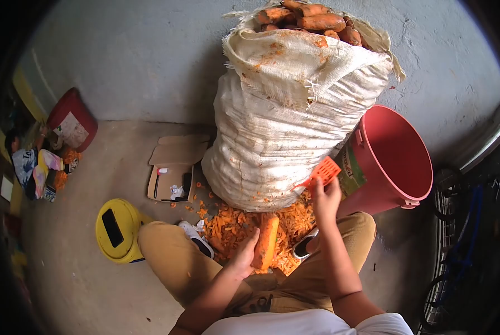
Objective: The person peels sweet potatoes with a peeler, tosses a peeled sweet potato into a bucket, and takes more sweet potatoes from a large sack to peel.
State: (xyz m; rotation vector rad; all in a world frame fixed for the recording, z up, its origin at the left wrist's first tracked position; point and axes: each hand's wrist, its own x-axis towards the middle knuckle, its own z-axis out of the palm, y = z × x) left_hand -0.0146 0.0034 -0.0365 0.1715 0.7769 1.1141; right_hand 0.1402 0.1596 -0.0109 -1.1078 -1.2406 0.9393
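Observation:
My left hand is wrapped round a large peeled orange root, which looks like a carrot and is held nearly upright between my knees. Raised to the right, my right hand grips a red-orange slotted tool, possibly a peeler or grater, in front of the sack's lower right side. The tool and the root are apart. Orange peelings are heaped on the floor beneath the root, between my shoes. The tall white woven sack beyond the heap is full of unpeeled roots.
A red bucket stands right of the sack. On the left are an open cardboard box with small items, a yellow lidded bucket with a dark phone-like object, and another red container. Another person is at far left.

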